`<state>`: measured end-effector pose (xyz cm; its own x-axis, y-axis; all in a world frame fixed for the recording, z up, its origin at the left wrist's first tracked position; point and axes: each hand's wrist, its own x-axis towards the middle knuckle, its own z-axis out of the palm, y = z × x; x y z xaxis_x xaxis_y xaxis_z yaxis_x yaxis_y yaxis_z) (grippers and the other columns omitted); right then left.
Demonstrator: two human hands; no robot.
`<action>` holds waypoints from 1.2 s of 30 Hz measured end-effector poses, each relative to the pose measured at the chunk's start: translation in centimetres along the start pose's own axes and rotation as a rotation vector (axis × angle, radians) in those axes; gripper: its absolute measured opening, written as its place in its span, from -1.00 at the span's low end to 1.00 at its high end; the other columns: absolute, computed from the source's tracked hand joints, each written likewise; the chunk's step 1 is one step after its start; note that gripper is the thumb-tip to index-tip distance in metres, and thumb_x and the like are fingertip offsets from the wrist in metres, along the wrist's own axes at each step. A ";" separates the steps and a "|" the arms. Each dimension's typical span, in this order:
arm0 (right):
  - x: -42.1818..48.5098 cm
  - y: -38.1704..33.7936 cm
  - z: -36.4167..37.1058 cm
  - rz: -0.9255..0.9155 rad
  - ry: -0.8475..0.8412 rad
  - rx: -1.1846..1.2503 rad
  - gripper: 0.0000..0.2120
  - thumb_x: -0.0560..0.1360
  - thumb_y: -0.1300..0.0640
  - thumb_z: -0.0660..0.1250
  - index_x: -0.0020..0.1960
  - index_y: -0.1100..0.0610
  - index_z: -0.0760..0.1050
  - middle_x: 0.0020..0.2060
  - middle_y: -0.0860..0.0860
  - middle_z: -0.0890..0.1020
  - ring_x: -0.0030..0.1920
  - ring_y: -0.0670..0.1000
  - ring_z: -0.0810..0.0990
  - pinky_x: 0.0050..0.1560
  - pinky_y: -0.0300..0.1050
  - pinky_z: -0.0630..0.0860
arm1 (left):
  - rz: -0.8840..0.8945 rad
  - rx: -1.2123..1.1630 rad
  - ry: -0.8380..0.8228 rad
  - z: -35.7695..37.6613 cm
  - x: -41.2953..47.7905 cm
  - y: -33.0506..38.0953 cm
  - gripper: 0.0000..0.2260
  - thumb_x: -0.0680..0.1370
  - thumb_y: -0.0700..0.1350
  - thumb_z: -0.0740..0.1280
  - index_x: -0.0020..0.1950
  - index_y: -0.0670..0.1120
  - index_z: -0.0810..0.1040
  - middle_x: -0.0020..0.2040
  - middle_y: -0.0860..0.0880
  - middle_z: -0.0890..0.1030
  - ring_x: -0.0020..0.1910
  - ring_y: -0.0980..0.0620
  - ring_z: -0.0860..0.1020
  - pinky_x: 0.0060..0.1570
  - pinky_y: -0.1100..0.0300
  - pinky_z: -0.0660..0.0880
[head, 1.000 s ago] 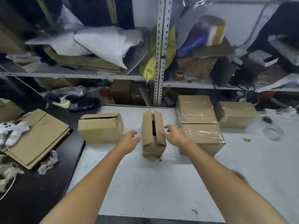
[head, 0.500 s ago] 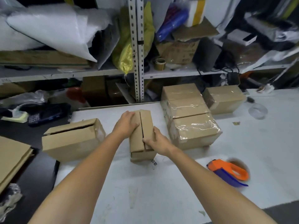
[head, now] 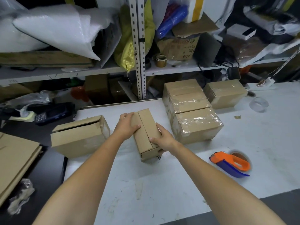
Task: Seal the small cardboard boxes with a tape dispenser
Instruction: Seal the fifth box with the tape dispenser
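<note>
A small cardboard box point(head: 146, 127) stands on the white table point(head: 146, 184), its two top flaps folded down and meeting at a centre seam. My left hand point(head: 125, 125) lies over the left flap and far corner, thumb across the top. My right hand point(head: 162, 140) grips the near right corner, thumb on the seam and fingers curled under the front edge. An orange and blue tape dispenser point(head: 232, 163) lies on the table to the right, untouched. A second box point(head: 79, 137) with loose flaps sits to the left.
Several taped boxes point(head: 194, 124) are grouped right of the held box, one more point(head: 225, 93) behind them. Flattened cardboard point(head: 14, 163) lies on the black surface at left. Cluttered metal shelves point(head: 139, 46) rise behind. A clear tape roll point(head: 259, 104) sits at far right.
My hands reached the box with its flaps standing open and folded them down. Both hands now hold the flaps closed, and the box has turned slightly.
</note>
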<state>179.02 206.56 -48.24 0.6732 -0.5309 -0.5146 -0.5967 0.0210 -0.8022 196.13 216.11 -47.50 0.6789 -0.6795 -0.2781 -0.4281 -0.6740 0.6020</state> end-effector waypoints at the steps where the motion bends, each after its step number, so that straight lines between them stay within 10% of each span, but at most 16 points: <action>1: -0.5 -0.2 -0.6 -0.008 -0.009 -0.024 -0.25 0.49 0.08 0.45 0.54 -0.20 0.15 0.26 -0.03 0.49 0.17 0.13 0.57 -0.16 0.24 0.66 | 0.002 -0.010 0.005 -0.3 -0.5 0.0 -0.34 0.56 0.05 0.39 0.57 0.00 0.18 0.54 -0.06 0.18 0.43 -0.10 0.33 0.36 0.01 0.35; 9: -5.8 -1.7 -6.8 -0.037 -0.261 -0.356 -0.28 0.50 0.15 0.46 0.53 -0.17 0.22 0.29 -0.04 0.45 0.19 0.06 0.57 -0.08 0.14 0.67 | -0.033 -0.163 -0.116 0.0 -5.9 1.5 -0.40 0.56 0.19 0.32 0.53 -0.02 0.30 0.41 -0.01 0.44 0.34 -0.08 0.42 0.20 0.08 0.42; 14: -7.1 1.3 -8.4 -0.099 -0.041 -0.435 -0.18 0.40 0.05 0.56 0.55 0.03 0.23 0.43 0.03 0.40 0.41 0.05 0.40 0.28 -0.03 0.48 | -0.204 -0.388 0.013 3.8 -10.2 1.1 -0.47 0.49 0.19 0.41 0.38 -0.03 0.49 0.24 -0.03 0.58 0.17 -0.07 0.55 0.18 -0.02 0.52; 23: -6.5 7.7 -8.5 0.032 0.060 0.037 -0.57 0.51 0.08 0.43 0.27 0.24 0.40 0.13 0.10 0.58 0.11 0.09 0.58 0.04 -0.07 0.54 | -0.431 -0.541 0.199 9.2 -15.9 3.4 -0.49 0.46 0.14 0.47 0.34 -0.05 0.52 0.15 -0.06 0.62 0.09 -0.05 0.58 0.09 0.05 0.53; 36: -6.1 10.5 -9.1 0.080 -0.026 0.110 -0.60 0.62 0.02 0.26 0.40 0.13 0.33 0.19 0.04 0.53 0.16 0.09 0.52 0.18 -0.01 0.49 | -0.423 -0.608 0.103 12.3 -17.5 4.0 -0.68 0.58 0.11 0.34 0.24 -0.05 0.56 0.09 -0.02 0.63 0.09 -0.04 0.59 0.02 0.12 0.51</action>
<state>164.63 202.34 -50.77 0.6369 -0.5019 -0.5851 -0.5986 0.1562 -0.7857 175.18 221.69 -49.45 0.7775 -0.3472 -0.5243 0.2669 -0.5727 0.7751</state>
